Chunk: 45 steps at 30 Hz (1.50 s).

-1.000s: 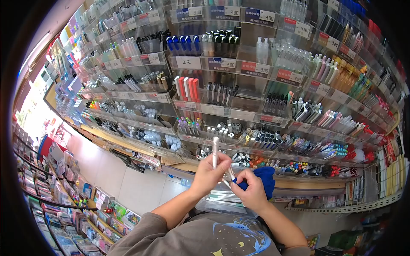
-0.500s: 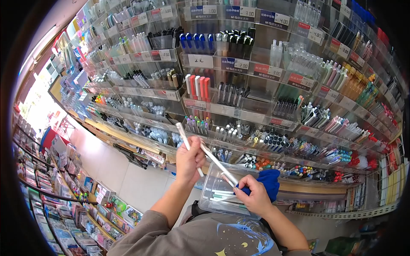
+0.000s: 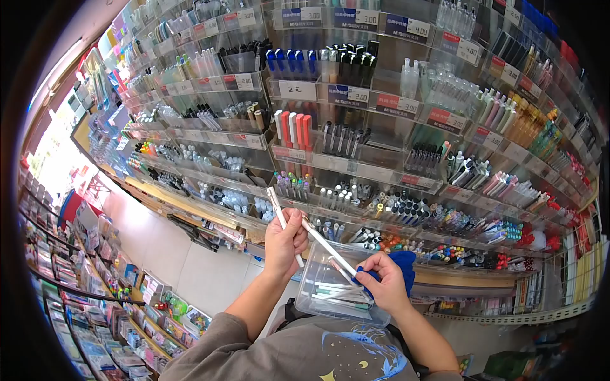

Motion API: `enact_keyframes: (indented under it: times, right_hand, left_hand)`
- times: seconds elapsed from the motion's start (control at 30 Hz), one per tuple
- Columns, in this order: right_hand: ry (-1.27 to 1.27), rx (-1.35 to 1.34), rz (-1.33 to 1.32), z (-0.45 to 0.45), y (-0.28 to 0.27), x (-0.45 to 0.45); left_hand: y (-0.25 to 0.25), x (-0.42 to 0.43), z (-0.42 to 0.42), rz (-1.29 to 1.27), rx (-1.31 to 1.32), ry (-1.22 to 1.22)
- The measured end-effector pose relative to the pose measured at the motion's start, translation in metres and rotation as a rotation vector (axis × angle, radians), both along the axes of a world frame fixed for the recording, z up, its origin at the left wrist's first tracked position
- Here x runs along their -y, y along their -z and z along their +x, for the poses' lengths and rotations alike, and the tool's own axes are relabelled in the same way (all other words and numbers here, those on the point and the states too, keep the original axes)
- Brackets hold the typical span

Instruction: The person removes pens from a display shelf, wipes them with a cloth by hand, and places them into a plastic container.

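Observation:
My left hand (image 3: 285, 242) is closed round a white pen (image 3: 276, 208) that points up and to the left. A second white pen (image 3: 333, 252) slants down from the left hand's fingertips to my right hand (image 3: 381, 279). The right hand pinches a blue cloth (image 3: 401, 265) against this pen's lower end. Below both hands is a clear plastic box (image 3: 307, 293) with several white and green pens (image 3: 337, 293) in it. Part of the cloth is hidden behind the right hand.
Tiered clear racks (image 3: 368, 170) full of pens, with price labels, rise in front. A wooden ledge (image 3: 457, 282) runs under them. Shelves of small packaged goods (image 3: 117, 317) stand at the lower left, beside a tiled floor (image 3: 210, 270).
Since a second ago, my left hand has moved left and the second pen shows at full length between the hands. Over the last half second, the right hand and cloth have shifted slightly.

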State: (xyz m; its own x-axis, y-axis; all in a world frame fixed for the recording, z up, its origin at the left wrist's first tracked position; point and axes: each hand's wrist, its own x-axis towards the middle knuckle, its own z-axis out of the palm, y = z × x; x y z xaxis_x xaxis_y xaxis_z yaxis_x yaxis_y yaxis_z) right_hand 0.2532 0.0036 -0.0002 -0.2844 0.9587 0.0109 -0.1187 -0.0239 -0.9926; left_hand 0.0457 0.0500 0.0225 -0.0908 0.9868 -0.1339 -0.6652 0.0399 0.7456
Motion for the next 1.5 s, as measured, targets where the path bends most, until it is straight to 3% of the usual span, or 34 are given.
enact_keyframes:
  times: [0.23, 0.57, 0.7, 0.77, 1.03, 1.13, 1.23, 1.3, 1.5]
  right_hand:
    - [0.145, -0.268, -0.194, 0.001, 0.003, -0.008]
    - [0.152, -0.201, -0.05, 0.0, 0.002, -0.011]
    - [0.185, 0.24, 0.332, -0.008, -0.004, -0.008]
    - [0.152, 0.322, 0.471, -0.015, -0.006, -0.005]
    - [0.024, 0.532, 0.29, -0.009, 0.01, -0.004]
    - [0.182, 0.512, 0.349, -0.01, 0.015, -0.007]
    - [0.365, 0.045, 0.088, -0.009, 0.025, -0.013]
    - [0.406, -0.086, 0.01, -0.003, 0.017, -0.015]
    - [0.377, -0.078, -0.085, 0.003, 0.014, -0.014]
  left_hand:
    - [0.003, 0.001, -0.002, -0.05, 0.069, 0.037]
    - [0.01, 0.013, 0.018, -0.101, -0.076, 0.153]
    - [0.02, 0.026, 0.045, -0.086, -0.352, 0.213]
    - [0.025, 0.033, 0.053, -0.099, -0.334, 0.294]
    - [-0.002, 0.021, 0.017, 0.037, -0.402, 0.217]
    - [0.012, 0.02, 0.013, 0.157, -0.69, 0.403]
    - [0.022, 0.028, 0.022, 0.214, -1.023, 0.625]
    - [0.024, 0.032, 0.028, 0.295, -1.225, 0.652]
    - [0.021, 0.029, 0.034, 0.251, -1.27, 0.697]
